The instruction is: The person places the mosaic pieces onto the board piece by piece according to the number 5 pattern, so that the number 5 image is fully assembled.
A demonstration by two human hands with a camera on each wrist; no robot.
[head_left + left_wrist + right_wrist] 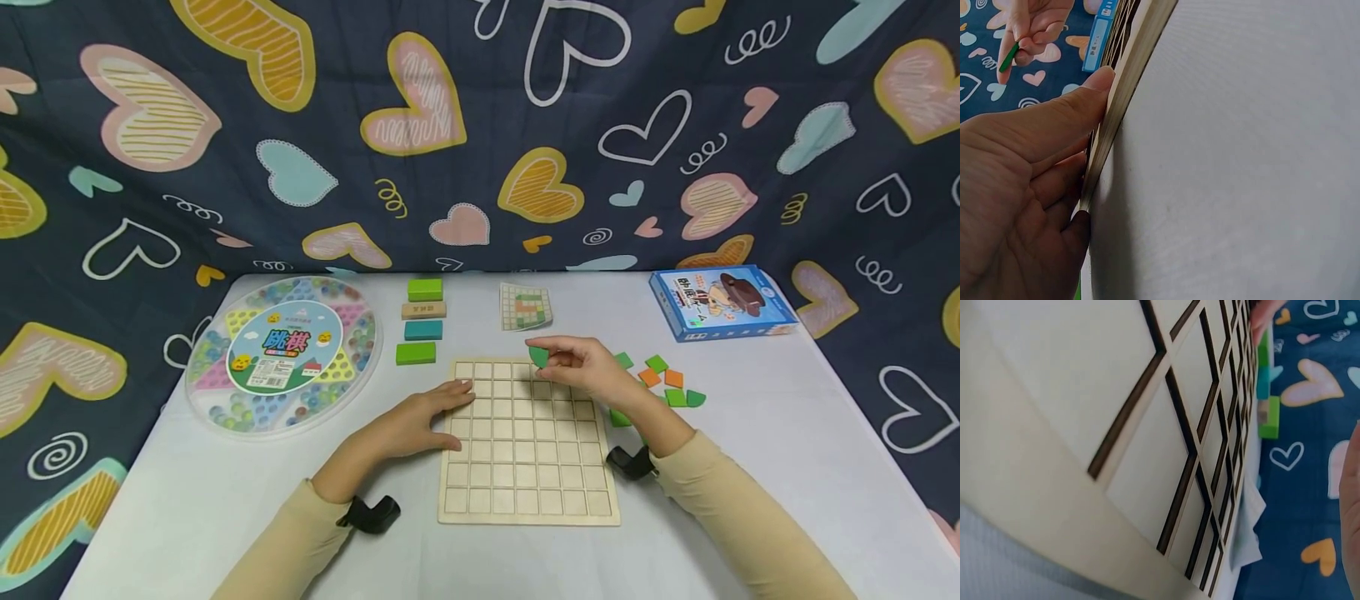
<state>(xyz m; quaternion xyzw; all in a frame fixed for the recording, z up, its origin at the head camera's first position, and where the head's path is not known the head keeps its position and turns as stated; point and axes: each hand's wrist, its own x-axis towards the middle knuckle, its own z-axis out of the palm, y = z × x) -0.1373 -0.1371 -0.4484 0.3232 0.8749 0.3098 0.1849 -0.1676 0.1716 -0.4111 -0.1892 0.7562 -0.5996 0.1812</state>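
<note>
Bench (750, 467): white cover; carries everything
Round marble case (283, 354): at 9 o'clock of the board, well apart
Grid board (525, 442): wooden; flat at the bench's centre
Blue box (720, 302): at 2 o'clock of the board
Left hand (420, 421): grip relaxed, fingers straight; fingertips press the board's left edge
Right hand (581, 367): grip pinches the green piece above the board's 12 o'clock edge
Loose pieces (663, 379): green, orange; at 3 o'clock
Green piece (537, 356): thin; between thumb and forefinger

round marble game lid (285, 346) reads 跳棋; blue box (722, 302) print illegible
</note>
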